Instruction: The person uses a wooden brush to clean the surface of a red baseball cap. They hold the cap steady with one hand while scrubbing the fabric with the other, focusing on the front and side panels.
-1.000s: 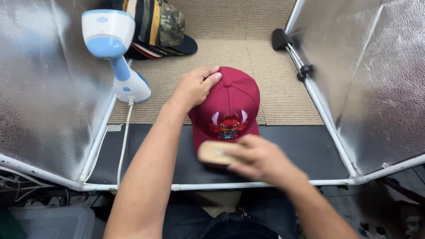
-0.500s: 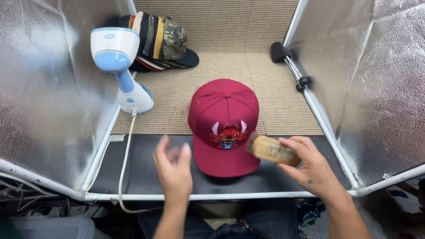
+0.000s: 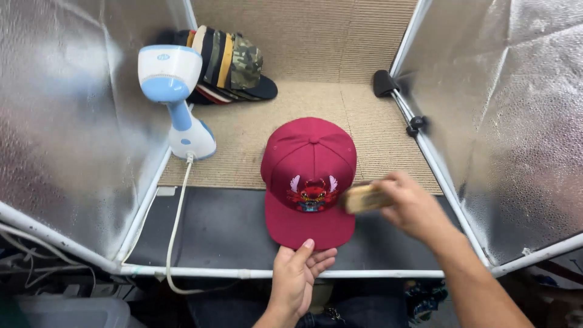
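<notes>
Two hands frame a maroon embroidered flat-brim cap (image 3: 308,182): right hand (image 3: 413,205) grips a blurred wooden brush (image 3: 364,198) beside it; left hand (image 3: 299,274), fingers loosely curled, thumb touching its brim edge.

1. Small product-prep or photo booth, workshop-like: silver reflective panels (image 3: 73,115) wall in both sides on a white tube frame (image 3: 425,152).
2. Handheld garment steamer (image 3: 173,97) stands corded at left.
3. Stack of caps (image 3: 228,64) at the back (several colours, one camouflage).
4. Beige ribbed carpet (image 3: 316,48) lines floor and rear.
</notes>
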